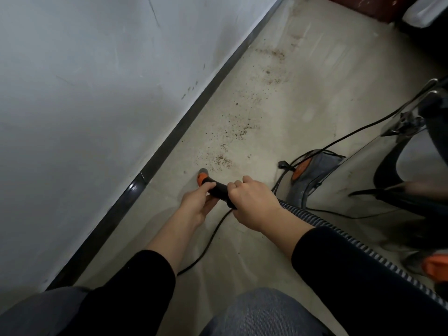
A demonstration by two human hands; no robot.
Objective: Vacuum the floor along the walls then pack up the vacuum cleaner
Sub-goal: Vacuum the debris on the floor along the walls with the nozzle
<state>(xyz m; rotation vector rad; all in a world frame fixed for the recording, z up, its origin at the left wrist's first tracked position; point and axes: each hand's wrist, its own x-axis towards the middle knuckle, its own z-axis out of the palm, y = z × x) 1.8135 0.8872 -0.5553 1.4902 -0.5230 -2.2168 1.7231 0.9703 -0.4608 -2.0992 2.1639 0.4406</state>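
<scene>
Left hand [196,204], right hand [252,204] both grip hose handle [218,187] — cord [211,238] underneath, dirt [223,161] ahead.

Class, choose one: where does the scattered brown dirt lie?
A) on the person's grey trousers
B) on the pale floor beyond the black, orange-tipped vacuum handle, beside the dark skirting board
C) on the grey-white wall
B: the scattered brown dirt trails over the pale floor past the black, orange-tipped vacuum handle that the left hand and right hand grip, alongside the dark skirting board.

Red-brown furn. [363,7], top rt
</scene>
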